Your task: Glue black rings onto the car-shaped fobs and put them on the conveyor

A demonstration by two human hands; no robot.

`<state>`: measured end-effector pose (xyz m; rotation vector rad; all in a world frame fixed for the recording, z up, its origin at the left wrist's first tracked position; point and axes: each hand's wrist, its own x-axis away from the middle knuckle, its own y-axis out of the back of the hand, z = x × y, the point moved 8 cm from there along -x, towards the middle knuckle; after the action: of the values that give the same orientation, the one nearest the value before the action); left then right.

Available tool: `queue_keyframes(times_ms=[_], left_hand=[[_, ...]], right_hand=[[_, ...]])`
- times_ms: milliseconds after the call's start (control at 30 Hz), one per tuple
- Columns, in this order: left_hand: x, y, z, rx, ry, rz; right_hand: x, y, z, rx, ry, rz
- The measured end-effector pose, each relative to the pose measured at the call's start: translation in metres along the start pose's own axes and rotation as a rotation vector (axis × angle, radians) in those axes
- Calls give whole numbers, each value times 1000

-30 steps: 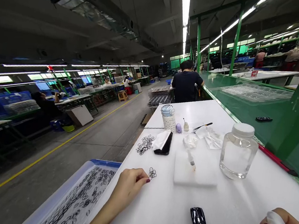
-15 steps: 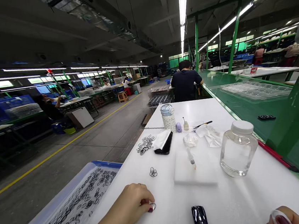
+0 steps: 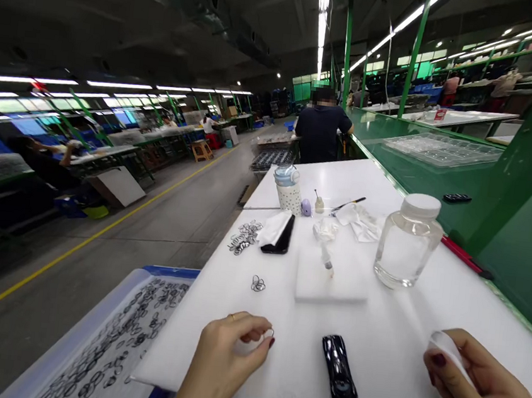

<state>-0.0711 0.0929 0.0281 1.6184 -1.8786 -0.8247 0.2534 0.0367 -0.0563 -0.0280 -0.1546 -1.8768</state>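
Between its thumb and fingers my left hand (image 3: 231, 353) pinches a small thin black ring (image 3: 271, 332) above the white tabletop. A white cloth (image 3: 452, 353) is held by my right hand (image 3: 484, 386) at the right. Between the hands lies a glossy black toy car (image 3: 339, 372). A few loose black rings (image 3: 258, 283) lie beyond my left hand, and a larger pile of rings (image 3: 245, 237) is farther back. A small tube with a dark tip (image 3: 327, 259) rests on a white foam block (image 3: 331, 291).
A lidded jar of clear liquid (image 3: 406, 242) stands at the right, a dotted bottle (image 3: 288, 190) at the back. A phone (image 3: 281, 238) lies partly under tissue. A tray of rings (image 3: 109, 334) sits lower left. A person (image 3: 321, 132) sits beyond the table.
The view has shifted, bringing more of my right hand and the whole toy car into frame. My left hand has its fingers a little farther apart around the ring, which shows more clearly.
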Motion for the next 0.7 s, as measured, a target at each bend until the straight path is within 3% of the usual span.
queue_keyframes(times_ms=[67,167,267,433,700], left_hand=[[5,-19,-3,450,82,-18],[13,-66,-18,1132,233,100],[17,-96,-34,1502,285,171],[16,-104,-34,1659,239,249],[18,-101,-36,1690,234,262]], right_hand=[[4,-1,18,65,70,-19],[13,-7,53,206,279,-89],[28,-23,80,278,494,-73],[54,-60,110,286,781,36],[71,-112,141,446,1030,75]])
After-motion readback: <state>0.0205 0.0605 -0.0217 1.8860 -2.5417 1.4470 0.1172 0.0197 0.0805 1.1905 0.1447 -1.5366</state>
